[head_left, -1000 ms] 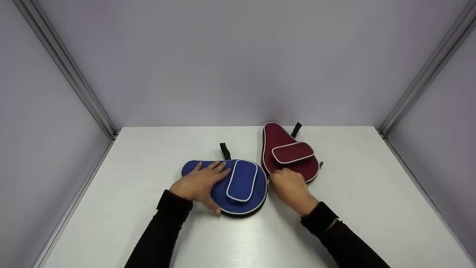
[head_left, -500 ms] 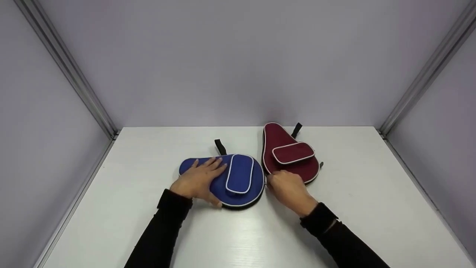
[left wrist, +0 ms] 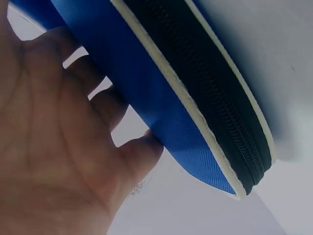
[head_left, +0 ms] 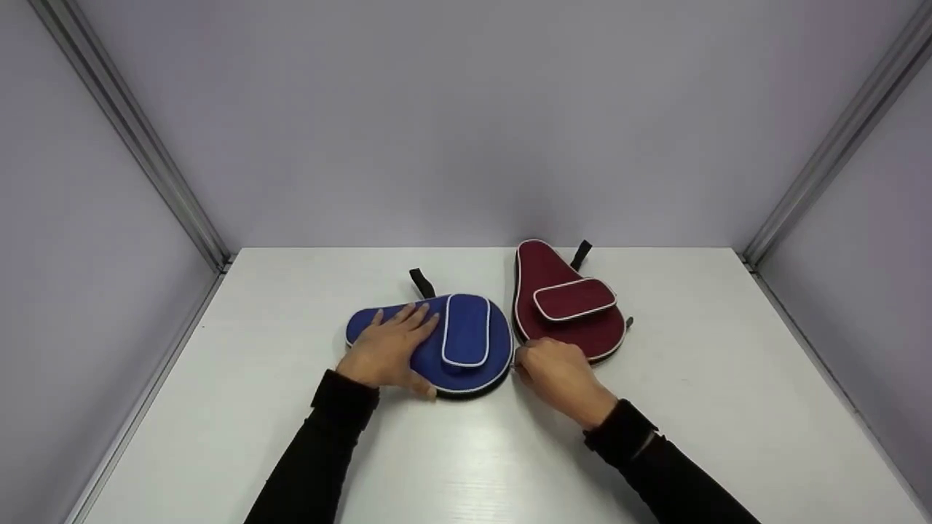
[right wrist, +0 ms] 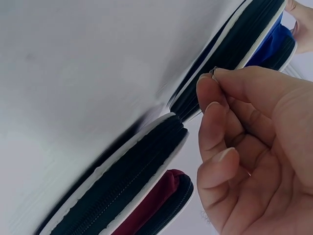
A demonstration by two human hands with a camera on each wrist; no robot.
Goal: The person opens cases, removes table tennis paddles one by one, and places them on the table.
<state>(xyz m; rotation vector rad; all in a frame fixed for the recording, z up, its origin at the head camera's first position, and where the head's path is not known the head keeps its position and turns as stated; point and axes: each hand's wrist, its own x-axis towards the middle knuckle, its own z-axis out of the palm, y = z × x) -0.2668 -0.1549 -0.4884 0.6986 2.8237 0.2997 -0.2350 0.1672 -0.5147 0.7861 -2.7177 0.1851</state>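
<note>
A blue paddle-shaped zip case (head_left: 429, 356) with white piping and a raised pocket lies on the table. My left hand (head_left: 386, 353) rests on its narrow part, fingers spread, thumb at the near edge. In the left wrist view the dark zipper (left wrist: 215, 93) runs along the case's side. My right hand (head_left: 557, 378) is at the case's right edge. In the right wrist view its thumb and forefinger pinch a small metal zipper pull (right wrist: 212, 71), mostly hidden by the fingertips. Beside that hand lies a dark red case (head_left: 542, 266) of similar shape.
The white table (head_left: 692, 437) has a pale back wall (head_left: 466, 131) and side walls. The two cases lie very close together. A black strap loop (head_left: 421, 283) sticks out from the blue case, another strap (head_left: 581, 255) from the red one.
The blue case has turned counterclockwise and shifted slightly left and away, under my left hand. My right hand has moved a little left and nearer. The red case stays put.
</note>
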